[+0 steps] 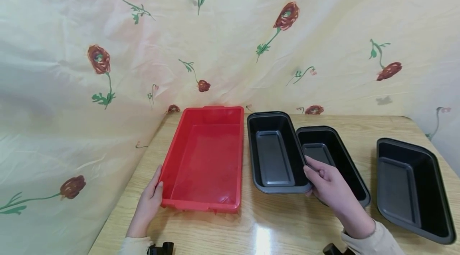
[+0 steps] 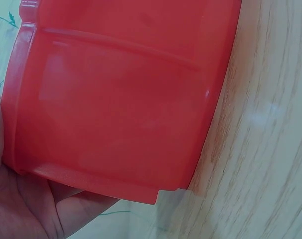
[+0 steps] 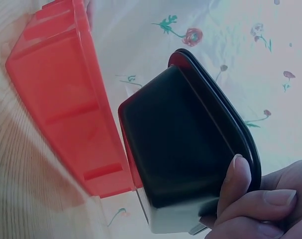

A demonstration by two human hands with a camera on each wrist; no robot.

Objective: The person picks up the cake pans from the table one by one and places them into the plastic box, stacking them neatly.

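Observation:
A red rectangular tray [image 1: 212, 159] stands left of centre in the head view, nothing inside it. My left hand [image 1: 148, 201] grips its left rim close to the front corner, and the left wrist view shows the palm [image 2: 21, 209] and fingers at that corner. To the right of the tray is a black loaf pan [image 1: 274, 157]. My right hand [image 1: 328, 187] pinches the front right part of the pan's rim between thumb and fingers. In the right wrist view the pan's dark outer wall [image 3: 175, 144] is seen tilted, beside the tray's side.
Two more black loaf pans are on the wooden table [image 1: 201, 233]: one pan [image 1: 346, 167] just behind my right hand, another pan [image 1: 413, 191] at the far right. A flowered cloth [image 1: 230, 39] hangs behind the table and along its left side.

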